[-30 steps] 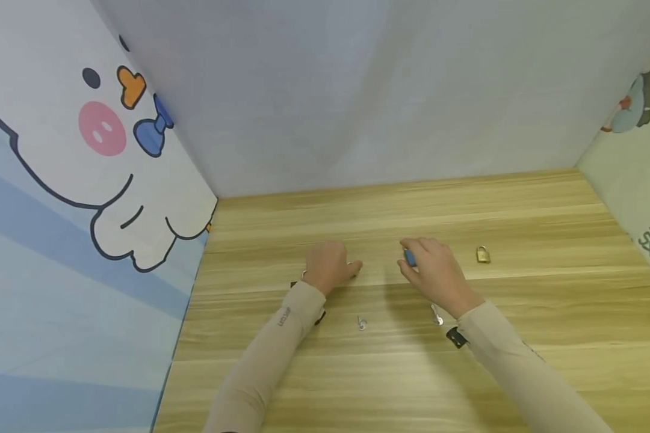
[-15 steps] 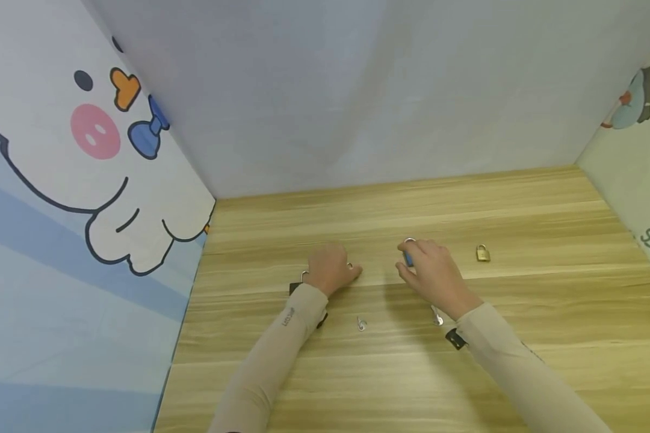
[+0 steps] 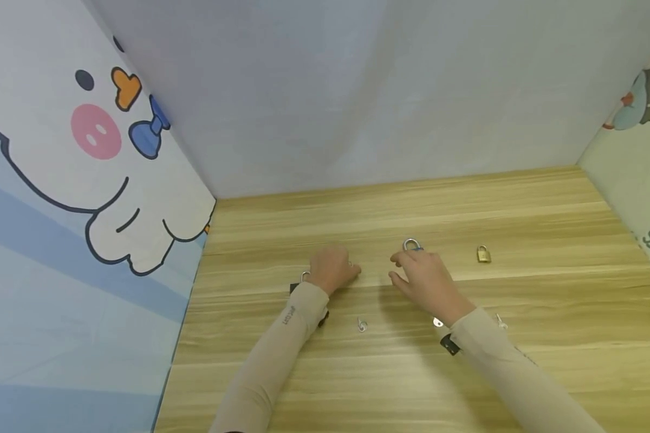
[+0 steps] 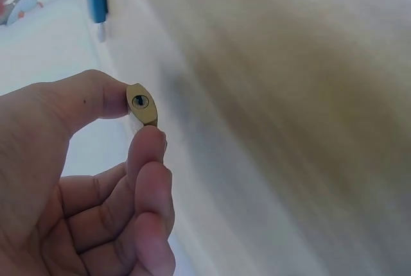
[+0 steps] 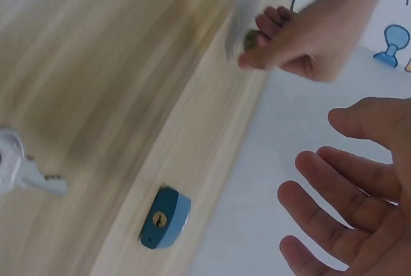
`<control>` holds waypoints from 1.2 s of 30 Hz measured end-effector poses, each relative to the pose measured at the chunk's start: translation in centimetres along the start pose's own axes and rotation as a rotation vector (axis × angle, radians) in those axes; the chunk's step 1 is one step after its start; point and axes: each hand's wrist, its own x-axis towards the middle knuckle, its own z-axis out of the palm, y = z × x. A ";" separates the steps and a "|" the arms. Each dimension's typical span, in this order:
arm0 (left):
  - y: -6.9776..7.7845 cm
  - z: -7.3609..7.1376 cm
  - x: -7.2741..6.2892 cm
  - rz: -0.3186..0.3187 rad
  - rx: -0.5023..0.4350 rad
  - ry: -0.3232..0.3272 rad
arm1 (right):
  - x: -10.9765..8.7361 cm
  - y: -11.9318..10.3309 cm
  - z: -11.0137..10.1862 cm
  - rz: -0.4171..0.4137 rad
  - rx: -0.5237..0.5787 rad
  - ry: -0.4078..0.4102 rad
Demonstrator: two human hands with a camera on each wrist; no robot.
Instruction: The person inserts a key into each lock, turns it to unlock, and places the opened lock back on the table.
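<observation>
Between thumb and index finger my left hand (image 3: 333,269) pinches a small brass padlock (image 4: 142,106), its keyhole end facing the left wrist camera. Most of that lock is hidden in the head view. My right hand (image 3: 425,279) holds nothing; its fingers are spread and relaxed in the right wrist view. Just beyond the right fingertips a blue padlock (image 5: 166,218) rests on the table, keyhole end showing. The head view shows mainly its silver shackle (image 3: 411,243) above the hand. Partly behind my left wrist lies a black padlock (image 3: 295,288).
Another brass padlock (image 3: 483,255) lies to the right on the wooden table (image 3: 357,385). Nearer the person are keys: one in the middle (image 3: 362,325), a partly covered key (image 3: 438,322) by the right wrist, and a key (image 3: 501,322) beyond the right sleeve. Walls border the table.
My right hand has let go of the blue padlock and drawn back slightly toward the person and left. A key beyond the right sleeve has come into view. The left hand has barely moved.
</observation>
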 end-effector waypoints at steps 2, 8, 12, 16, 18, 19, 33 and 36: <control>0.1 -0.6 -0.2 -0.010 -0.017 -0.010 | -0.1 -0.4 0.4 -0.011 -0.005 -0.015; 0.3 -2.7 -0.9 -0.012 -0.072 -0.023 | -0.7 -1.8 1.8 -0.067 -0.021 -0.027; 0.3 -3.8 -1.4 -0.009 -0.071 -0.036 | -1.2 -2.8 2.9 -0.080 -0.034 -0.073; 0.2 -4.5 -1.7 -0.015 -0.085 -0.036 | -1.7 -3.9 4.1 -0.076 -0.018 -0.172; 0.1 -4.7 -1.8 -0.020 -0.089 -0.033 | -2.0 -4.4 4.7 -0.068 0.002 -0.222; 0.1 -4.8 -1.9 -0.021 -0.089 -0.030 | -2.1 -4.6 4.9 -0.062 0.006 -0.245; -0.3 -5.1 -2.3 -0.009 -0.062 -0.009 | -2.9 -5.9 6.6 -0.043 -0.001 -0.262; -0.4 -5.1 -2.4 -0.008 -0.060 -0.003 | -2.9 -6.0 6.6 0.016 0.060 -0.292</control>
